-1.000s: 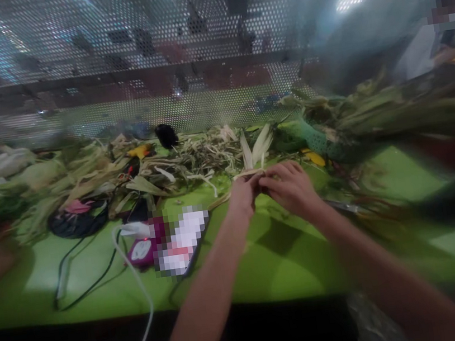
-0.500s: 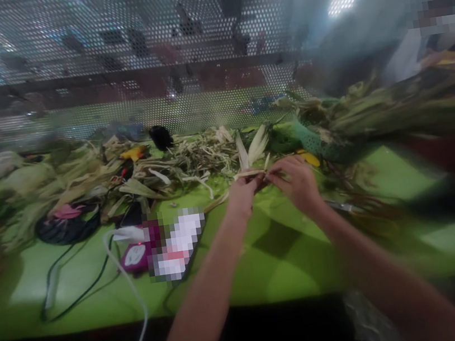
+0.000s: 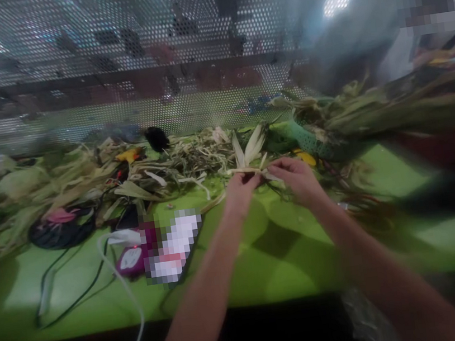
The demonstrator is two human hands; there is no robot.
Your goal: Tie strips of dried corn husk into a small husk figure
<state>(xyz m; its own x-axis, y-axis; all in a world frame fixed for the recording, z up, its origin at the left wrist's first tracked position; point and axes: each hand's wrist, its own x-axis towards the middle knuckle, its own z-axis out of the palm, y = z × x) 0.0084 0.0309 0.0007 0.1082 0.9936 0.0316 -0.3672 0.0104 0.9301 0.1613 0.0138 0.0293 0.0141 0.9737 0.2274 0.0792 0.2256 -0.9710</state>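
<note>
Corn husk (image 3: 254,144), one, splayed: beyond and right of the phone (image 3: 176,245); left hand (image 3: 241,186) grasping its base, right hand (image 3: 294,174) pinching a pale strip (image 3: 271,177) there. Presumably light, flexible, easily torn; best held where gathered.

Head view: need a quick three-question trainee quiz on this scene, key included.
1. True or false: the left hand and the right hand both touch the pale husk.
2. Which thing lies just left of the phone?
a) green basket
b) purple box
c) pink scrap
3. Fill in: the tabletop is ____ in colour.

Key: 1 true; 2 b; 3 green.
</note>
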